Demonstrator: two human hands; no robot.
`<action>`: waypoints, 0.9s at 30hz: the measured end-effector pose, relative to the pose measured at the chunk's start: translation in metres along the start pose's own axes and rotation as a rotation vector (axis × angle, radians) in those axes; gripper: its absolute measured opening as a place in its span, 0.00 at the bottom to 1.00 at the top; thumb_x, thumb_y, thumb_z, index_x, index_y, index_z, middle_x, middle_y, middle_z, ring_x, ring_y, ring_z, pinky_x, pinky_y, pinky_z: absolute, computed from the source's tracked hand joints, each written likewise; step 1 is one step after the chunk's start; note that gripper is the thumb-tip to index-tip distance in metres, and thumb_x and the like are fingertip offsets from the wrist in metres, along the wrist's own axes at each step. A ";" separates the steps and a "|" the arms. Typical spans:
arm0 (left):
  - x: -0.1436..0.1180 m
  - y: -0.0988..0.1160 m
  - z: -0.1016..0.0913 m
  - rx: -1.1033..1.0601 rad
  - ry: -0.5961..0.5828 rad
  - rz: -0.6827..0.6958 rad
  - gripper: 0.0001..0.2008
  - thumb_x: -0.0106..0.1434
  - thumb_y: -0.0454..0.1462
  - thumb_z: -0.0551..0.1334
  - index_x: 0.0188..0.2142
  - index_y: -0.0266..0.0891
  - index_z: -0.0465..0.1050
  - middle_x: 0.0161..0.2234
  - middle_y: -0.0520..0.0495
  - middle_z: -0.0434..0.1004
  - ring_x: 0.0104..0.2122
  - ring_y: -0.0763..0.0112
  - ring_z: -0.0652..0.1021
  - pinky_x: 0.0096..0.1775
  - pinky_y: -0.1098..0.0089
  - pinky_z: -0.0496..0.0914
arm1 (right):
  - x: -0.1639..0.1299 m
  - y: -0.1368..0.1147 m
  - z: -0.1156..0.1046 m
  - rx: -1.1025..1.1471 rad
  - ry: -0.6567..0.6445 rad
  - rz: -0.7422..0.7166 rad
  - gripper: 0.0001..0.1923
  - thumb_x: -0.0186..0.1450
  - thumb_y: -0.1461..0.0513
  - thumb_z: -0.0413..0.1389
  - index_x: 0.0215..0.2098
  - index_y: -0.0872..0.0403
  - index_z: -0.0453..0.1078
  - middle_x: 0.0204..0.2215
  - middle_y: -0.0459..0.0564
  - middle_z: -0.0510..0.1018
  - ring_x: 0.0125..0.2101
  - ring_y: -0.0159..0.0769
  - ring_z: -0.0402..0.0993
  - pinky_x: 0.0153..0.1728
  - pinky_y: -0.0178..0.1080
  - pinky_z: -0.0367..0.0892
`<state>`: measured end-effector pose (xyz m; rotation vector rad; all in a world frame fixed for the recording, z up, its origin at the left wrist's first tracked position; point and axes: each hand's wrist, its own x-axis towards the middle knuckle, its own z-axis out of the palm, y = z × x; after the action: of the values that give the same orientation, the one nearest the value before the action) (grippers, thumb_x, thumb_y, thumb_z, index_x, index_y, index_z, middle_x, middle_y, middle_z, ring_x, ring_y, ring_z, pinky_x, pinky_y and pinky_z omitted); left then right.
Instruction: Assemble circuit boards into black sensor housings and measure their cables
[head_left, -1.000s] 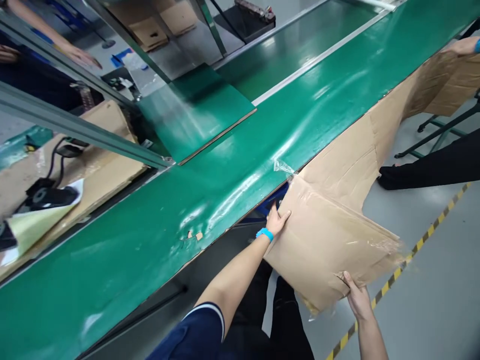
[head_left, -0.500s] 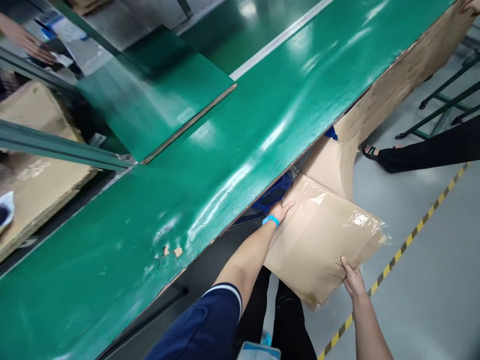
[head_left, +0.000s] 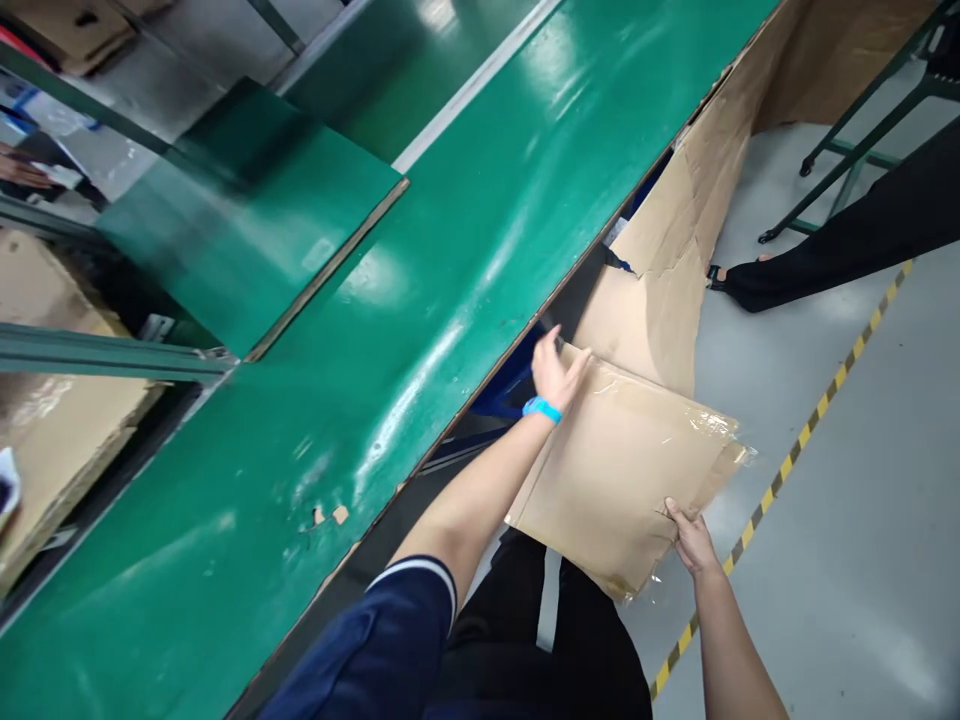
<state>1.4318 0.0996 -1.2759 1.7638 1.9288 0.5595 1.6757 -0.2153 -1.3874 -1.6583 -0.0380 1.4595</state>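
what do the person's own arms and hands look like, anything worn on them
Both hands are bare, no gloves. The left hand has a bright blue band around the wrist, and that arm wears a short navy sleeve edged with a thin white stripe near the cuff. The right hand and its forearm are uncovered; no band or sleeve shows in view.

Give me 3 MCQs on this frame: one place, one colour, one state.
1. Where is the cardboard stack?
A. on the belt
B. beside the belt, over the floor
C. on a shelf

2. What colour is the wristband?
A. red
B. blue
C. white

3. How is the stack held?
A. by both hands
B. by one hand
C. by no hand

Key: 1 B, it hangs off the green belt edge above the grey floor. 2 B, bright blue on the left wrist. 3 A, left hand at its top corner, right hand at its lower edge.
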 end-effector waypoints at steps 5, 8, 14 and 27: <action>0.110 0.106 0.010 0.102 -0.043 0.786 0.44 0.68 0.61 0.48 0.71 0.34 0.47 0.73 0.39 0.44 0.73 0.58 0.42 0.70 0.58 0.37 | -0.014 -0.014 -0.003 -0.015 0.001 0.026 0.34 0.47 0.49 0.73 0.49 0.53 0.76 0.46 0.53 0.83 0.51 0.47 0.78 0.52 0.48 0.74; 0.162 0.112 0.031 0.135 -0.158 0.707 0.48 0.66 0.63 0.50 0.71 0.30 0.45 0.73 0.35 0.41 0.73 0.55 0.40 0.70 0.56 0.33 | -0.019 -0.031 -0.008 -0.033 0.025 0.029 0.33 0.49 0.49 0.72 0.49 0.54 0.76 0.48 0.55 0.82 0.51 0.49 0.78 0.53 0.49 0.73; 0.213 0.076 0.081 0.067 -0.215 0.347 0.43 0.66 0.55 0.55 0.70 0.29 0.49 0.73 0.36 0.43 0.73 0.57 0.38 0.70 0.56 0.33 | -0.003 -0.071 0.017 -0.062 0.064 0.039 0.33 0.53 0.49 0.70 0.52 0.56 0.75 0.51 0.57 0.80 0.55 0.48 0.75 0.58 0.49 0.69; 0.271 0.080 0.111 0.121 -0.325 0.148 0.42 0.59 0.51 0.65 0.69 0.44 0.54 0.72 0.43 0.49 0.72 0.50 0.47 0.70 0.48 0.45 | 0.056 -0.111 0.076 -0.165 0.236 0.019 0.29 0.49 0.47 0.71 0.43 0.56 0.80 0.42 0.55 0.84 0.51 0.54 0.78 0.51 0.49 0.74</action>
<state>1.5430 0.3758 -1.3366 1.9470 1.6479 0.1899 1.6879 -0.0743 -1.3545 -1.9616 -0.0116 1.2938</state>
